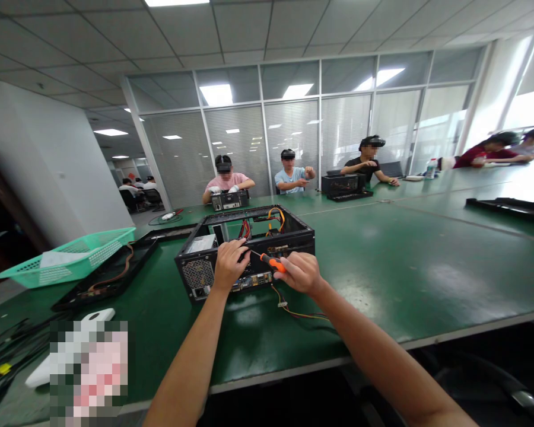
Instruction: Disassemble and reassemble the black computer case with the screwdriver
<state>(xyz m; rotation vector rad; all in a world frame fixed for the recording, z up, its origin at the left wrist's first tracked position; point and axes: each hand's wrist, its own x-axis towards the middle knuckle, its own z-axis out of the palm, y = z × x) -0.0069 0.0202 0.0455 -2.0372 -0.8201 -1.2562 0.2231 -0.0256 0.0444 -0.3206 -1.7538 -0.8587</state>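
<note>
An open black computer case (289, 244) lies on the green table in front of me. Its back side, with the power supply grille and port panel, faces me. My right hand (301, 273) grips an orange and black screwdriver (273, 262), its shaft pointing left at the case's rear panel. Close to the screwdriver's tip, my left hand (230, 264) rests against the upper edge of the panel, fingers curled together. Whatever those fingertips pinch is too small to make out. Red and yellow cables (276, 216) show inside the case.
A mint-green basket (111, 252) and a black case panel (111, 276) lie to the left. Nearer are a white object (42, 369) and black cables (4, 350). A thin cable with a connector (283, 304) trails before the case. Several people sit across the table (409, 255).
</note>
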